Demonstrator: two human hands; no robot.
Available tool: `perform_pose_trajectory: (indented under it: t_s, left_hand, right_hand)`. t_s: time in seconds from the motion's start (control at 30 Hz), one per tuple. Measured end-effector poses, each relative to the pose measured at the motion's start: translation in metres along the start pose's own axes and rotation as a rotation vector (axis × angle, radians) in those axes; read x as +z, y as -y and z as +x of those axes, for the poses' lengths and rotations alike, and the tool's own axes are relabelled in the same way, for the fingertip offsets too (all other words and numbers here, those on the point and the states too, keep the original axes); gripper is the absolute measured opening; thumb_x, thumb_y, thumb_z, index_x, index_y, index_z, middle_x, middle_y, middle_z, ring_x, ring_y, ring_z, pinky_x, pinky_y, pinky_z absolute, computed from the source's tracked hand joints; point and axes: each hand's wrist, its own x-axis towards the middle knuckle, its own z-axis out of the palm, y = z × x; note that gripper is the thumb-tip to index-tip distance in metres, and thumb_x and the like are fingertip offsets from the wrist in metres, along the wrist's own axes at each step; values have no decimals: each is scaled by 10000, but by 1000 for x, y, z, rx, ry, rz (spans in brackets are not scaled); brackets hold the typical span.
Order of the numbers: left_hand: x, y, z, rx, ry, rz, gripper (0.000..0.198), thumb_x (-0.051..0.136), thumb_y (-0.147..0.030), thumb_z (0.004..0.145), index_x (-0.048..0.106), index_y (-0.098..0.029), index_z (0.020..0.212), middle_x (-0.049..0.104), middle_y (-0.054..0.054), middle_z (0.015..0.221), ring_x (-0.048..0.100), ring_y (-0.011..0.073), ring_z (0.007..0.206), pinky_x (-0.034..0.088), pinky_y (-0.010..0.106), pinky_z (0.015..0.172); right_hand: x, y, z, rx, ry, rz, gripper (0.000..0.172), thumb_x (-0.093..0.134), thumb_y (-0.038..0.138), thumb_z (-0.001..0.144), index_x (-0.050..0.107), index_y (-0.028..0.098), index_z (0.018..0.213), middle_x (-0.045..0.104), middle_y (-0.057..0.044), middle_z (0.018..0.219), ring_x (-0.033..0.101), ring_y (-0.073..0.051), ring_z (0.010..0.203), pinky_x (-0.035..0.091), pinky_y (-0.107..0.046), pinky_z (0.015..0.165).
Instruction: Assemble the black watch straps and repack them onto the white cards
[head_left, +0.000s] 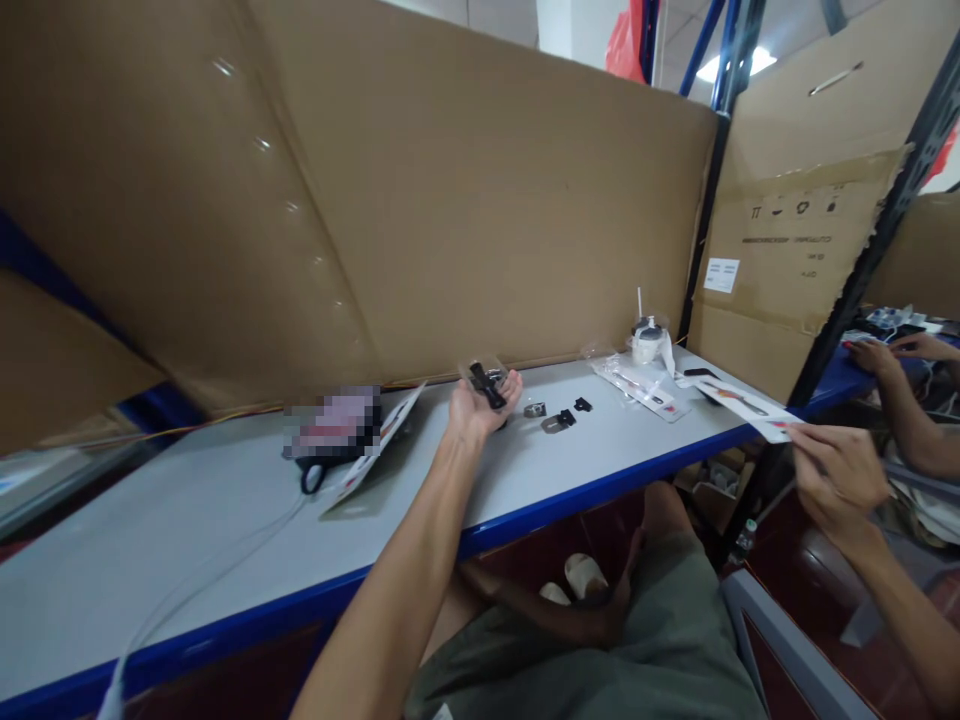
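Grey bench (187, 530), cardboard wall (450, 200); left hand (480, 405): poss. clip (486, 385).

This looks like a storeroom where people pack things. Big brown cardboard boxes (795, 230) sit on tall metal racks (874, 245). A long grey table (187, 540) with a blue edge holds little parts (556, 421) and plastic bags (637, 385).

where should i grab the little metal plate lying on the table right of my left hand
Likely its long edges, pinched from straight above: the metal plate lies flat on the table, too thin to take from the side, with bare tabletop along both edges.
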Motion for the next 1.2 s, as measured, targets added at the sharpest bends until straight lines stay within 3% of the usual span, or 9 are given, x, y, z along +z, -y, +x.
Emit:
perform_pose_trajectory:
  t_s: [0.2, 0.4, 0.57, 0.73, 0.93, 1.07, 1.13, 1.2]
  left_hand:
    - [0, 2, -1, 5, 10, 33, 700, 114, -561, 1007, 616, -102, 1173, 691, 174, 886, 715, 254, 750, 612, 367, 589]
    - [-4, 2, 6, -3, 30, 36, 728, 110, -573, 998, 610, -85, 1206, 696, 200, 911, 720, 276, 810, 615, 383, 636]
    - [-3, 4, 4, -41, 30, 41, 740, 136, -598, 992, 583, -74, 1260, 697, 210, 933, 718, 282, 840, 617, 403, 677]
    - [-3, 8, 2, -55, 56, 59, 749, 142, -602, 994, 550, -42, 1277, 693, 209, 934, 722, 277, 835, 621, 397, 688]
    - [-3, 11, 4, -54, 86, 94, 713, 155, -618, 986, 558, -87, 1239, 689, 217, 994, 722, 290, 907, 617, 398, 701]
    - [0, 14, 3, -51, 102, 144, 687, 164, -641, 975, 560, -119, 1182, 675, 205, 1009, 712, 282, 925, 611, 398, 712]
    - [1, 15, 3, -56, 111, 193, 683, 159, -655, 967, 555, -131, 1153, 675, 201, 1002, 707, 282, 918, 605, 411, 722]
    - [1, 17, 2, -68, 122, 243, 672, 162, -664, 961, 550, -141, 1124, 677, 201, 995, 704, 281, 907, 598, 421, 734]
  right_hand:
    - [57, 0, -18, -76, -55, 67, 227, 601, 138, 899, 736, 267, 1028, 740, -73, 970, 656, -235, 870, 554, -399, 755]
    - [90, -5, -31, -86, 104, 213, 180, 553, 97, 911, 689, 215, 923, 713, -100, 980, 651, -236, 918, 551, -408, 823]
    - [113, -24, -13, -92, 281, 254, 153, 521, 131, 922, 644, 207, 873, 704, -96, 956, 658, -235, 924, 528, -378, 856]
    - [144, -38, 11, -133, 480, 208, 244, 455, 132, 899, 687, 203, 920, 723, -99, 993, 663, -242, 923, 525, -356, 827]
    - [171, -45, 29, -129, 581, 205, 309, 472, 101, 788, 747, 184, 901, 751, -105, 1004, 691, -249, 959, 535, -367, 881]
    - [169, -5, 48, 40, 431, 253, 253, 501, 154, 811, 744, 192, 873, 760, -93, 967, 682, -279, 982, 517, -411, 917]
    - [168, 36, 64, 173, 338, 360, 222, 520, 170, 833, 738, 195, 868, 765, -82, 945, 697, -255, 913, 529, -381, 865]
    - [172, 83, 84, 230, 383, 547, 197, 552, 174, 849, 739, 201, 904, 771, -64, 934, 706, -227, 859, 537, -343, 808]
